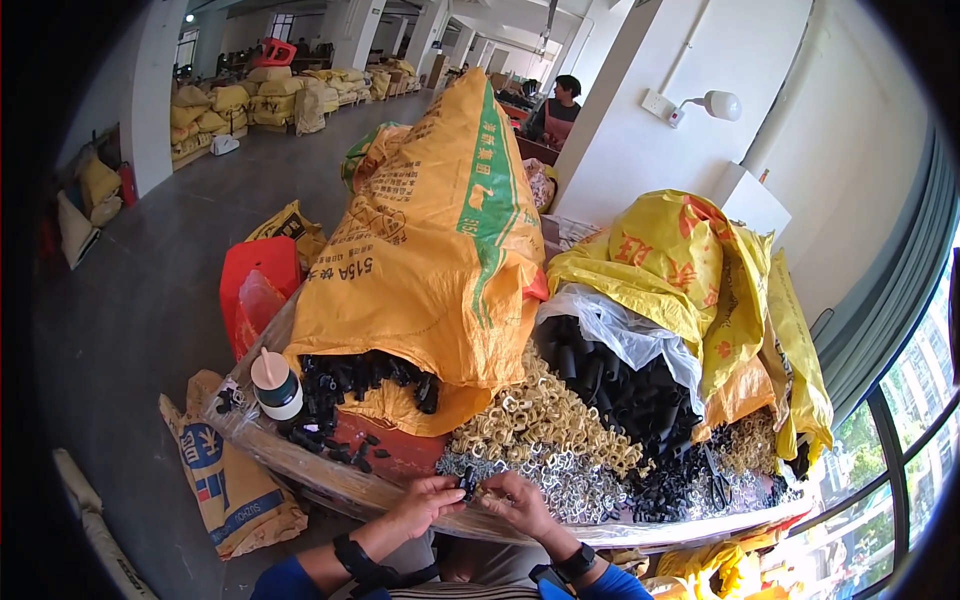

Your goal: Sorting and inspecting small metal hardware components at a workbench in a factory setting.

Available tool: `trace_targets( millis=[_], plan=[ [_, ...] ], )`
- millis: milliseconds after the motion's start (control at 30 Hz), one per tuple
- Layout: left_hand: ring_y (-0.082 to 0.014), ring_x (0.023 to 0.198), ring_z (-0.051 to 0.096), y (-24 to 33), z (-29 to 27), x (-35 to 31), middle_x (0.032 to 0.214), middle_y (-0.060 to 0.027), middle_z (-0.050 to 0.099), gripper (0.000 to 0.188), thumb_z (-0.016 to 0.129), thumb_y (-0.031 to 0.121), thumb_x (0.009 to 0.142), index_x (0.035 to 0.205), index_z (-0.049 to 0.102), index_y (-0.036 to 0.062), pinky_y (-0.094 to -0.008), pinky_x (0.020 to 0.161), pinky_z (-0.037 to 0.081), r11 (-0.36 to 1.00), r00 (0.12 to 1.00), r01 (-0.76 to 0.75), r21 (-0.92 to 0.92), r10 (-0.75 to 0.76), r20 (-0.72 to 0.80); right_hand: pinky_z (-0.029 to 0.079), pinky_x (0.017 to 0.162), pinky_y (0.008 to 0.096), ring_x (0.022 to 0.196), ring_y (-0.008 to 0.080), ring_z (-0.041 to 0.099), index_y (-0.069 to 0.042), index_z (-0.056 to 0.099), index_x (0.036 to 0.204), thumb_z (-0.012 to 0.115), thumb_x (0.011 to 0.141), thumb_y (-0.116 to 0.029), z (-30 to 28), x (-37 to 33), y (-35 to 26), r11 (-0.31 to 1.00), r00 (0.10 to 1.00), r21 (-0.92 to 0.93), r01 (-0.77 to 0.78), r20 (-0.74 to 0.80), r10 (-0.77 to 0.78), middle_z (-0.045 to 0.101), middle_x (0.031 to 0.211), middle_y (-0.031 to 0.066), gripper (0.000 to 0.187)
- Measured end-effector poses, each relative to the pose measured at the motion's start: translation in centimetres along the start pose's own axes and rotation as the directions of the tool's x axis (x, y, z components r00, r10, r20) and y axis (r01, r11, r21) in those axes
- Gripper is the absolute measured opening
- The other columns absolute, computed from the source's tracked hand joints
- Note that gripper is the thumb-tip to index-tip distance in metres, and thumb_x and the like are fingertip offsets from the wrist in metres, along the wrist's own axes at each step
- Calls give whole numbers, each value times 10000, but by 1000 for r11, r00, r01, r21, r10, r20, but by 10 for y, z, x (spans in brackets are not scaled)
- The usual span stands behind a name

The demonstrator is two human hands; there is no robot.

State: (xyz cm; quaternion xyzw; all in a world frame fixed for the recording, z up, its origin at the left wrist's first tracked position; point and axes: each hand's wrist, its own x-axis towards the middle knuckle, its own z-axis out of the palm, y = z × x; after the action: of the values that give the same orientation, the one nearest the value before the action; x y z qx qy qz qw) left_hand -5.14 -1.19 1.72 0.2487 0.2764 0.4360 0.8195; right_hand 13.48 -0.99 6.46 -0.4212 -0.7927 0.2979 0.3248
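Note:
At the table's near edge, my left hand [428, 505] pinches a small black plastic part [466, 484] between thumb and fingertips. Right beside it, my right hand [516, 502] has its fingers closed in a pinch close to the part; what they hold, if anything, is too small to tell. Just beyond both hands spreads a heap of small silvery metal pieces [570, 492]. Behind that lies a pile of brass-coloured ring-like pieces [545, 415]. More black parts [335, 385] spill from a large orange woven sack [420, 250] at the left.
A cup with a pink lid [270, 370] stands at the table's left. Black tubes [610, 370] lie under a yellow sack [660, 260]; scissors [716, 478] rest at the right. A red chair [258, 285], a paper sack [225, 470], a pillar and another person [562, 110] are around.

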Motion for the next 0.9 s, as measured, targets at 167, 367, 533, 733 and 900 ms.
trace_targets(
  millis=[167,367,533,733,900],
  plan=[
    [-118,796,531,2,5,-5,876,-46,550,166,510,64,782,931,520,-10,-260,730,456,1000,1000,28,-10,-28,-1,437,589,282,685,222,546,-6,534,862,623,703,-169,7,-1,-4,999,1000,46,-23,13,22,536,776,107,244],
    [-127,797,536,6,1,0,874,-51,551,156,504,64,785,923,523,-6,-272,741,456,998,998,55,-38,-53,30,441,584,271,682,210,550,-7,538,850,627,699,-157,9,3,4,1000,1000,7,2,3,-2,533,777,101,231],
    [-142,801,544,8,1,1,876,-62,552,149,504,59,783,915,523,-8,-276,751,457,997,996,72,-27,-70,54,439,580,268,676,206,544,-10,541,846,625,704,-166,10,2,8,1000,1000,6,-3,10,3,525,762,96,227],
    [-157,802,553,6,0,-3,882,-79,554,142,501,47,781,909,521,-11,-284,755,459,996,993,91,-14,-90,75,429,575,254,661,179,529,-4,533,826,628,704,-165,20,-9,10,999,999,34,-33,-13,34,513,738,80,223],
    [-169,795,558,2,-8,0,886,-91,555,146,497,37,781,916,517,-16,-292,751,463,991,991,123,-57,-120,63,429,579,257,664,188,537,-12,539,851,621,712,-170,27,-10,16,992,997,104,-67,-27,70,512,749,86,226]
  ],
)
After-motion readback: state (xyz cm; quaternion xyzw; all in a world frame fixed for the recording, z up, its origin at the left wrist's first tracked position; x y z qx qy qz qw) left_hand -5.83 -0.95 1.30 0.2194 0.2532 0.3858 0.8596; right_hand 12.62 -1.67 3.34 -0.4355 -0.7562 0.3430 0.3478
